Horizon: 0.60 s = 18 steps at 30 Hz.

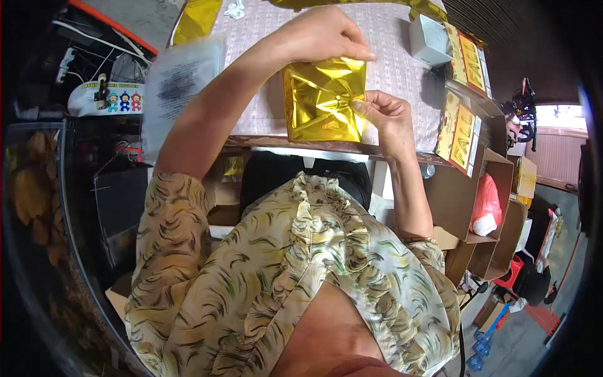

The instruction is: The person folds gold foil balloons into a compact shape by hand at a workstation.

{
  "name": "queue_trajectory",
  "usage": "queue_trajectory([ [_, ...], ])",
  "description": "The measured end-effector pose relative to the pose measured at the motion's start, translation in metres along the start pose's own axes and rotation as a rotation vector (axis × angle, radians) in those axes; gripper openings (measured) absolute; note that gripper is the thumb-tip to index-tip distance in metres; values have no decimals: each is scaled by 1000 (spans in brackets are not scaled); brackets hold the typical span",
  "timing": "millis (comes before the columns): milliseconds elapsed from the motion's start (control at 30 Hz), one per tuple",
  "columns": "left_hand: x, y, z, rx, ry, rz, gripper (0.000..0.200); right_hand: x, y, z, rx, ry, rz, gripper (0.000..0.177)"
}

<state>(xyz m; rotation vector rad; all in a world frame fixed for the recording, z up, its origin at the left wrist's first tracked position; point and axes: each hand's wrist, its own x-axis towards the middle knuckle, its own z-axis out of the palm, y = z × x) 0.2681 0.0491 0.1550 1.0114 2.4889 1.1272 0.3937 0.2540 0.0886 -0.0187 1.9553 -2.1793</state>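
Note:
A shiny gold foil packet (323,103) lies at the table's front edge, its surface creased. My left hand (330,36) reaches across its top edge, with the fingertips at the upper right corner; its fingers are bent and slightly blurred. At the packet's right side, my right hand (388,116) pinches the foil edge between thumb and index finger. The packet's contents, if any, are hidden.
A patterned cloth covers the table (251,119). Clear plastic bags (182,88) lie at the left edge. A white box (429,41) and "FALL" packages (457,132) are on the right, above open cardboard boxes (449,195). More gold foil (196,19) lies at the back.

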Motion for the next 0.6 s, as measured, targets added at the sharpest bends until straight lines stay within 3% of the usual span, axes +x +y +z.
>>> queue_trajectory([
  [33,-5,-4,-4,9,3,12,36,1,3,-3,-5,26,5,12],
  [100,-24,-13,-11,-378,332,42,55,2,5,-9,14,64,-35,12],
  [167,-49,-24,-10,-660,477,-35,67,2,6,-12,53,104,-58,12],
  [233,-74,-25,3,-1094,208,-219,59,5,10,-16,69,134,-68,12],
  [267,-78,-30,16,-1095,204,-220,59,6,12,-15,80,143,-82,12],
  [333,-83,-38,40,-1480,-70,-4,47,7,15,-13,96,161,-86,13],
  [433,-84,-38,62,-1304,44,-173,40,6,13,-8,136,141,-62,14],
  [600,-87,-43,72,-1243,139,-234,36,6,19,-8,134,164,-56,15],
])
